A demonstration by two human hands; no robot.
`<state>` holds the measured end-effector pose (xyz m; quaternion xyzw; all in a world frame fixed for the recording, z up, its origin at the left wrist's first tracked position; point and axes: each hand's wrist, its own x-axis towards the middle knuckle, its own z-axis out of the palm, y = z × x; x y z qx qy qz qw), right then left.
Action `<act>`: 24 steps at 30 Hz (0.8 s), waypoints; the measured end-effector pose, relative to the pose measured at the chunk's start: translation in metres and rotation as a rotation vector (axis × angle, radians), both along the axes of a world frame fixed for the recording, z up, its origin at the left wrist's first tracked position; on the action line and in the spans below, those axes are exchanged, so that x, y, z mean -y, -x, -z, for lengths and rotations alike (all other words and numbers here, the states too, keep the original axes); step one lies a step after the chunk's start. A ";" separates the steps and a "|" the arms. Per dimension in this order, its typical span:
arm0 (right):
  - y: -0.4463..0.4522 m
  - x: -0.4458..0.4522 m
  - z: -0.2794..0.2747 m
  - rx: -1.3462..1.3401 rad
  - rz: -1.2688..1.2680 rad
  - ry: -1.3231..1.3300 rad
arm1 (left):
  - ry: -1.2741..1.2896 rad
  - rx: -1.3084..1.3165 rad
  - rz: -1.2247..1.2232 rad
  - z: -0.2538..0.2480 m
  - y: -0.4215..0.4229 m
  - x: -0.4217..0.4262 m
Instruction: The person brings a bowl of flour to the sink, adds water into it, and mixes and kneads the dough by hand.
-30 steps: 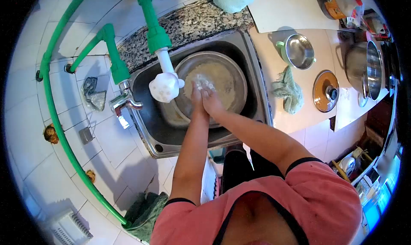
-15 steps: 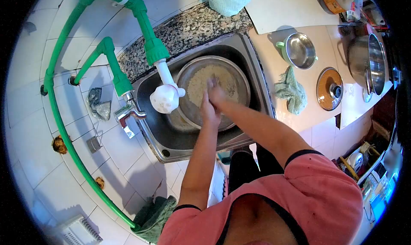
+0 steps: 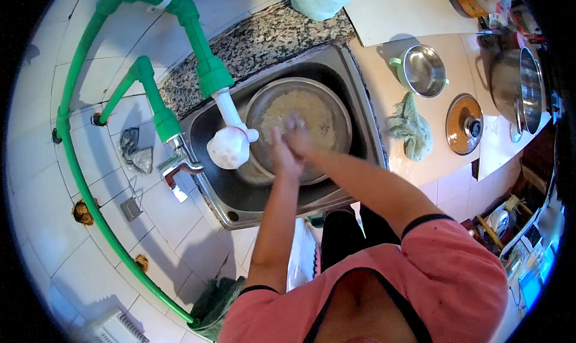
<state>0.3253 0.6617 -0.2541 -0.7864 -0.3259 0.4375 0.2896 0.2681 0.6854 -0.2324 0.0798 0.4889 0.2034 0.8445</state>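
A wide metal bowl (image 3: 341, 118) sits in the steel sink, with pale, grainy stuff (image 3: 309, 106) spread in its bottom; I cannot tell exactly what it is. Over the bowl's near side, my left hand (image 3: 286, 157) and my right hand (image 3: 301, 140) come together, palms touching or nearly so. The left hand's fingers are stretched out. The right hand is blurred, but its fingers look extended too, reaching over the grainy stuff. No object shows in either hand. Just left of the bowl hangs a white faucet outlet (image 3: 229, 146), wrapped in something white.
The sink (image 3: 222, 193) lies beside a granite ledge (image 3: 264, 40). Green pipes (image 3: 210, 73) and a chrome tap (image 3: 180, 163) stand at left. To the right are a green-handled pot (image 3: 423, 70), a cloth (image 3: 411, 130), a glass lid (image 3: 464, 124) and a large pot (image 3: 510, 91).
My hands have parted slightly at the fingers, the left shifting a little left, the right smeared by motion. Both stay over the bowl. The view has tilted slightly.
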 end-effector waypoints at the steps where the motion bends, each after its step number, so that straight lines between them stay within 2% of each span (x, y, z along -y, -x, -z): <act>1: 0.000 -0.009 0.040 0.009 0.043 0.025 | -0.102 -0.055 0.056 0.031 0.015 0.009; 2: 0.000 -0.017 0.081 0.018 0.088 0.049 | -0.106 -0.059 0.055 0.031 0.019 0.011; 4: -0.012 -0.019 0.070 0.053 0.203 0.007 | -0.095 0.099 -0.068 0.030 0.028 0.018; 5: -0.016 -0.018 0.070 0.061 0.243 -0.002 | -0.124 -0.177 -0.052 0.042 0.038 0.017; 6: -0.023 -0.022 0.077 0.131 0.256 -0.022 | -0.128 -0.174 -0.054 0.048 0.040 0.009; 8: -0.019 -0.030 0.088 0.197 0.266 -0.044 | -0.171 -0.616 -0.154 0.059 0.048 -0.004; 10: -0.005 -0.042 0.106 0.434 0.326 -0.073 | -0.184 -0.519 -0.152 0.082 0.052 -0.013; 11: 0.005 -0.043 0.110 0.431 0.326 -0.071 | -0.144 -0.389 -0.148 0.089 0.051 -0.018; 12: 0.016 -0.044 0.111 0.393 0.146 -0.035 | -0.109 -0.254 -0.145 0.096 0.048 -0.025; 14: 0.027 -0.043 0.098 0.356 -0.029 0.000 | -0.047 -0.317 -0.158 0.114 0.053 -0.038; 16: 0.028 -0.034 0.061 -0.006 -0.004 -0.030 | 0.020 0.132 -0.128 0.124 0.061 -0.044; 17: 0.034 -0.027 0.052 -0.008 0.001 -0.028 | -0.015 0.142 -0.156 0.126 0.065 -0.043; 18: 0.038 -0.022 0.043 -0.126 0.054 -0.041 | -0.017 0.147 -0.152 0.124 0.062 -0.042; 19: 0.043 -0.015 0.038 -0.244 0.105 -0.049 | -0.064 0.062 -0.122 0.121 0.059 -0.035; 20: 0.048 -0.008 0.033 -0.239 0.102 -0.045 | -0.110 -0.023 -0.097 0.118 0.057 -0.024; 22: 0.056 -0.001 0.034 0.156 0.188 -0.324 | -0.211 -0.191 -0.044 0.105 0.047 -0.007; 23: 0.053 0.000 0.039 0.155 0.185 -0.324 | -0.260 -0.281 -0.019 0.096 0.044 0.001; 24: 0.042 -0.004 0.047 0.034 0.338 -0.338 | -0.121 -0.283 0.013 0.061 0.028 -0.004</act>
